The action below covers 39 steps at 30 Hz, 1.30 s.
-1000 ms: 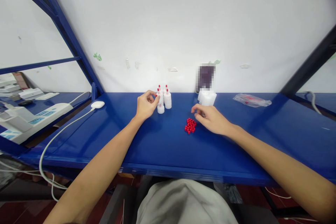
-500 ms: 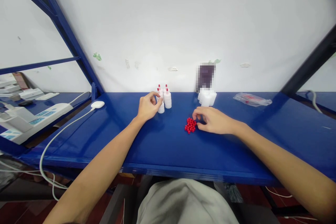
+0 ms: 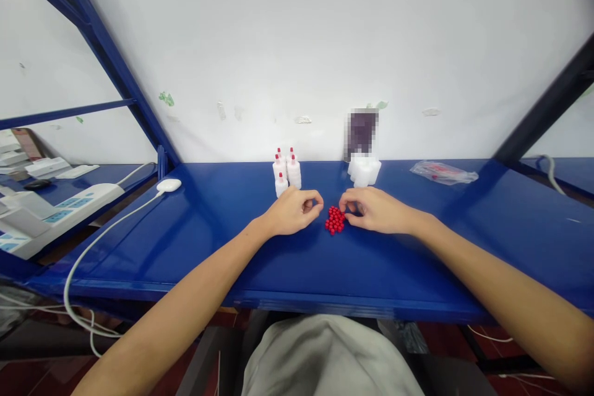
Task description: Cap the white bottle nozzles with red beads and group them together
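Observation:
Several small red caps lie in a cluster on the blue table. My right hand is at their right edge, thumb and index finger curved and apart, holding nothing I can see. On the left side of the cluster, my left hand hovers with curled fingers, a narrow gap between thumb and index tip, and nothing visible in it. Just behind that hand stand several white bottles with red-tipped nozzles, the nearest one set in front of the others.
White bottles or containers without red tips are grouped at the back right, before a blurred dark panel. Farther right lies a clear plastic bag with something red inside. A white cable and power strip are at left.
My left hand has come away from the nearest bottle, moving right and toward me beside the red caps. That bottle now shows its red tip. My right hand has stayed almost still.

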Each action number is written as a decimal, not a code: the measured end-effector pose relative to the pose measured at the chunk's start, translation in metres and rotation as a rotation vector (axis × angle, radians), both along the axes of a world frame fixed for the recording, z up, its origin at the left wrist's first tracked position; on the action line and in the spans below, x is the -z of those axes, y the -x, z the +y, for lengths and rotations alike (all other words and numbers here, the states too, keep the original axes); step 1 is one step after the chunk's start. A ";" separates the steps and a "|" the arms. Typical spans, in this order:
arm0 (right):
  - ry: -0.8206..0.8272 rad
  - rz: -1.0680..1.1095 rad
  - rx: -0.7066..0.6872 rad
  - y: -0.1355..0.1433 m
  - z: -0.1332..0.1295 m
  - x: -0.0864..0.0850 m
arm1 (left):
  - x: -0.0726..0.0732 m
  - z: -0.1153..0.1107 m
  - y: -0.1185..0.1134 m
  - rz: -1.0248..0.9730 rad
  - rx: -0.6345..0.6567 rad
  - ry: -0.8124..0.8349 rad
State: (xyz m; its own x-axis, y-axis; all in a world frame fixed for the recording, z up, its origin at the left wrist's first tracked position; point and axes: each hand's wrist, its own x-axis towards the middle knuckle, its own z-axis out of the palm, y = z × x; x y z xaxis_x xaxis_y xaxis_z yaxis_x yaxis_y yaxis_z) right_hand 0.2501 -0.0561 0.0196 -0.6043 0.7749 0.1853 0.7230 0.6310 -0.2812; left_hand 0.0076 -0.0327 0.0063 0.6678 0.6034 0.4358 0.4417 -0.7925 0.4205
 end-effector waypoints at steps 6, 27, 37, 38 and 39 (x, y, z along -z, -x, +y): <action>0.046 0.371 0.066 0.008 -0.001 -0.003 | -0.001 -0.010 -0.008 -0.078 0.006 0.060; 0.428 0.783 -0.121 0.031 -0.018 0.007 | -0.002 -0.018 -0.025 -0.230 0.086 -0.239; 0.040 0.543 -0.129 0.039 -0.025 -0.001 | 0.002 -0.018 -0.030 -0.181 0.092 -0.217; 0.026 0.548 -0.143 0.039 -0.025 -0.002 | 0.003 -0.018 -0.030 -0.183 0.095 -0.215; 0.015 0.552 -0.155 0.040 -0.026 -0.002 | 0.003 -0.018 -0.030 -0.188 0.100 -0.213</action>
